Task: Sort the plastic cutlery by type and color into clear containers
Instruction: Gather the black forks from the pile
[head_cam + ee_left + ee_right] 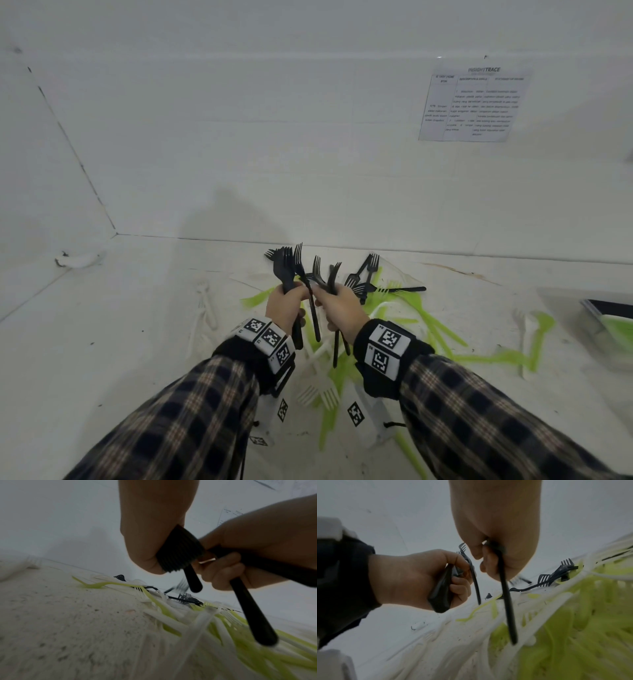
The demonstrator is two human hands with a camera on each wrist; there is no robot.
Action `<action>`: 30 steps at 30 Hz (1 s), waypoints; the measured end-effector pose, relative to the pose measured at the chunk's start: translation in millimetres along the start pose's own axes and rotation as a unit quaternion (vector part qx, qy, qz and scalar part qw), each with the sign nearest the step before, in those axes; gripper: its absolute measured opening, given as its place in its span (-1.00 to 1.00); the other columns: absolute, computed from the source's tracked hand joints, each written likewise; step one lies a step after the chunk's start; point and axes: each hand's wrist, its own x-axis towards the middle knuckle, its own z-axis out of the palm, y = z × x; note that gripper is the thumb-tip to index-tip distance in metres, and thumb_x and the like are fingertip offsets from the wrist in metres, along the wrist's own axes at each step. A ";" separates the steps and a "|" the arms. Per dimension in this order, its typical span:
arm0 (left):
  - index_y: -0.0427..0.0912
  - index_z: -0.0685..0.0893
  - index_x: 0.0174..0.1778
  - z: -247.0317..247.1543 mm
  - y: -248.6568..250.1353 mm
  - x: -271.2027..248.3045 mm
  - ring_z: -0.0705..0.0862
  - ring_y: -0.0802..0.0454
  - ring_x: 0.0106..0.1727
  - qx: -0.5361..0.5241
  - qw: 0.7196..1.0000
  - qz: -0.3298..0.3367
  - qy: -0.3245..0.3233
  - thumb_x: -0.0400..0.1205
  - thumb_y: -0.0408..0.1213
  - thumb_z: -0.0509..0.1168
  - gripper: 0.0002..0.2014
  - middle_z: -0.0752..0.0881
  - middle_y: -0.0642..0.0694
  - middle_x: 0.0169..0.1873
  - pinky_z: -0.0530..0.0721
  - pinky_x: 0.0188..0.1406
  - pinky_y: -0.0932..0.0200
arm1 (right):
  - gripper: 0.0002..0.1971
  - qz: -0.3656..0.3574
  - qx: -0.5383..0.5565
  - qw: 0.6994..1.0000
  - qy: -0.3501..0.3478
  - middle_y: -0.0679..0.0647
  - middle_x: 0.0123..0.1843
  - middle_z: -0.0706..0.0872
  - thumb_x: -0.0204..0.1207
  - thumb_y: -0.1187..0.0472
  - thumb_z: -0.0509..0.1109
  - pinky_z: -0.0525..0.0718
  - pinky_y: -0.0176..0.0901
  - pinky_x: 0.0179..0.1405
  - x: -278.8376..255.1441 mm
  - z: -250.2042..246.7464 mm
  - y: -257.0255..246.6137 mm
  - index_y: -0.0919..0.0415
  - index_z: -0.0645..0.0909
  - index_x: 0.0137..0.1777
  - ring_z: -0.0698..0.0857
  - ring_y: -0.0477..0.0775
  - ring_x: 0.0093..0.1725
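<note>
White floor (120, 342) carried mixed pile: green cutlery (442, 329), white forks (318, 394), loose black forks (366, 277) at far side. Clear container (609, 329) stood at right, apart from pile. Left hand (286, 308) curled tight round bundle of black forks (287, 270), above pile. Right hand (337, 308) pinched few black forks (505, 588), handles hanging down.

Wall sheet (474, 104): header "INSIGHTTRACE" legible; table text too blurred.

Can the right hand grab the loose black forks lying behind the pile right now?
Probably not yet: the right hand already grips black forks. The loose black forks lie unobstructed just beyond it.
</note>
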 end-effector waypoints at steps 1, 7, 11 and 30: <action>-0.20 0.55 -0.20 0.0 -1.0 -3.0 0.36 0.02 -0.53 -0.004 1.000 -0.009 -0.013 0.55 -0.45 0.24 -0.93 0.55 -0.12 -0.34 0.36 -0.56 0.26 | -0.82 -0.001 0.003 1.000 -0.002 0.00 -0.46 0.37 0.62 0.14 0.24 0.28 -0.30 -0.66 -1.8 1.1 0.0 0.07 0.52 -0.22 0.30 -0.07 -0.57; -0.28 0.55 0.01 3.8 -7.5 -11.3 0.31 0.11 -0.65 -0.035 0.998 -0.036 -0.047 0.58 -0.40 0.14 -0.86 0.56 -0.14 -0.23 0.27 -0.70 0.39 | -0.85 -0.009 0.039 0.999 -0.012 0.01 -0.48 0.28 0.62 0.19 0.25 0.20 -0.32 -0.67 -12.9 3.1 5.0 0.09 0.50 -0.21 0.22 -0.07 -0.60; -0.23 0.48 -0.16 1.7 -15.7 -15.2 0.26 0.12 -0.64 -0.027 0.997 -0.031 -0.064 0.61 -0.14 0.22 -0.79 0.41 -0.10 -0.29 0.22 -0.65 0.32 | -0.83 -0.004 0.061 0.998 -0.017 0.04 -0.44 0.30 0.66 0.17 0.21 0.18 -0.33 -0.69 -16.9 -2.4 1.7 0.22 0.48 -0.14 0.21 -0.07 -0.60; -0.45 0.62 0.20 13.5 -39.2 -27.8 0.73 0.04 -0.35 -0.166 0.981 -0.065 -0.083 0.73 -0.20 0.13 -0.64 0.77 -0.22 -0.16 0.65 -0.43 0.25 | -0.85 -0.061 -0.063 0.995 0.037 -0.01 -0.32 0.64 0.49 0.23 0.39 0.30 -0.47 -0.67 -34.0 -18.9 14.0 0.13 0.54 -0.30 0.45 -0.21 -0.54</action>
